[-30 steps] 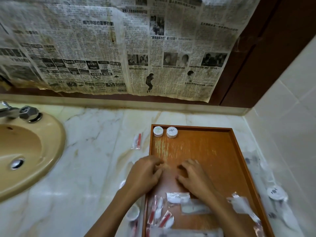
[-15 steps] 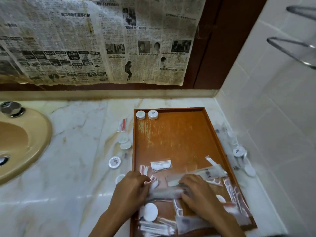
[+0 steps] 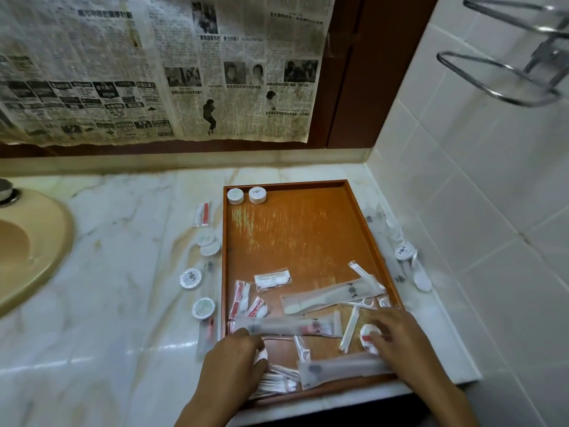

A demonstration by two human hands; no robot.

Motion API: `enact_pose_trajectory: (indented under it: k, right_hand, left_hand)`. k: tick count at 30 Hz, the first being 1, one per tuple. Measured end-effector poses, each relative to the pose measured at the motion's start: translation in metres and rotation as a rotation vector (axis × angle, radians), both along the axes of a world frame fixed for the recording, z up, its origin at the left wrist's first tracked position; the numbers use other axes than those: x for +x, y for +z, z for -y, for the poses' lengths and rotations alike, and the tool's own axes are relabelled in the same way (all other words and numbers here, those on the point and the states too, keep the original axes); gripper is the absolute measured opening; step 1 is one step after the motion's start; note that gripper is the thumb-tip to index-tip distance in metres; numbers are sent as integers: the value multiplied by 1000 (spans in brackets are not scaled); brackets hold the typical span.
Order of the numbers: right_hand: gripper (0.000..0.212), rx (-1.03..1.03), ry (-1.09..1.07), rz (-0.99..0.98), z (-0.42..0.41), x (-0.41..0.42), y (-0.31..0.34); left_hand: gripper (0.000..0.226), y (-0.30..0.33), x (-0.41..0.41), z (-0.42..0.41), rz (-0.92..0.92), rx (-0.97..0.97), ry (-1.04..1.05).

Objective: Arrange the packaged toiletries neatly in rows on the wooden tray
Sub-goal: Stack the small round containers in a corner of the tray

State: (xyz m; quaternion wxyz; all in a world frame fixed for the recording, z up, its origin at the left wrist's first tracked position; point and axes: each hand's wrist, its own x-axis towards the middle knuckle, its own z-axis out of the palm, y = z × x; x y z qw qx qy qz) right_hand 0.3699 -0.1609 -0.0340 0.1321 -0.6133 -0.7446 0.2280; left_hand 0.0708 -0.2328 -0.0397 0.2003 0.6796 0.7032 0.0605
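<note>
Wooden tray (image 3: 308, 229): rectangular, orange-brown, raised rim, worn pale streaks near its far left corner; it sits on the marble counter (image 3: 123, 303) in the corner by the tiled wall (image 3: 492, 211). Far half of the tray is bare wood except two round white lidded jars (image 3: 246, 195) side by side in the far left corner. Near half holds a loose jumble of clear-wrapped toiletries: a long sachet with a pale comb (image 3: 331, 295) lying at a slant, a small packet of white cotton buds (image 3: 272, 278), red-and-white sachets (image 3: 243, 298) by the left rim, a long frosted toothbrush packet (image 3: 292, 326) lying crosswise, another long frosted packet (image 3: 341, 369) along the near rim. Left hand (image 3: 234, 362) is over the tray's near left corner, fingers curled down on the left end of the crosswise packet; whether they pinch it or only press it, cannot tell. Right hand (image 3: 397, 337) is over the tray's near right corner, fingers bent down onto a round white item with red print (image 3: 368, 334); grip unclear. Off the tray, just beside its left rim: several round white containers (image 3: 191, 278) and a small red sachet (image 3: 203, 214). Beside its right rim, along the wall: more clear packets and a round white container (image 3: 404, 252). Beige sink (image 3: 30, 248) lies well left of the tray.
</note>
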Motion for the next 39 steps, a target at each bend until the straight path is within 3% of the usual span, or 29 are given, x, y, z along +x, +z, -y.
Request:
enact_pose_trajectory:
  k: [5,10,13,17,19,28,32,36,39]
  right_hand:
    - [14,-52,-42,118,-7,14,-5]
    - [19,-118,-13,132,-13,9,0]
    - [5,-176,53,154,-13,5,3]
    - [26,-192,47,192,-10,-2,2]
    - [27,-185,23,219,-10,-6,3]
    - [8,-150,-25,128,-12,-16,7]
    - [8,-129,-111,-153,-8,-14,10]
    - [5,-33,-306,-485,-4,-18,18]
    - [11,-130,-399,-730,-3,-27,21]
  left_hand:
    - [36,-2,4,1,-34,-10,-3]
    - [30,-1,4,-4,-40,-2,-26]
    - [29,1,4,-6,-53,12,-41]
    - [29,2,4,-4,-42,44,-32]
    - [29,2,4,-3,-31,52,-20]
    - [32,4,5,-3,45,66,63]
    - [16,17,6,-2,397,119,302]
    - [23,24,3,0,1228,-84,695]
    - [33,29,1,-1,1735,-221,879]
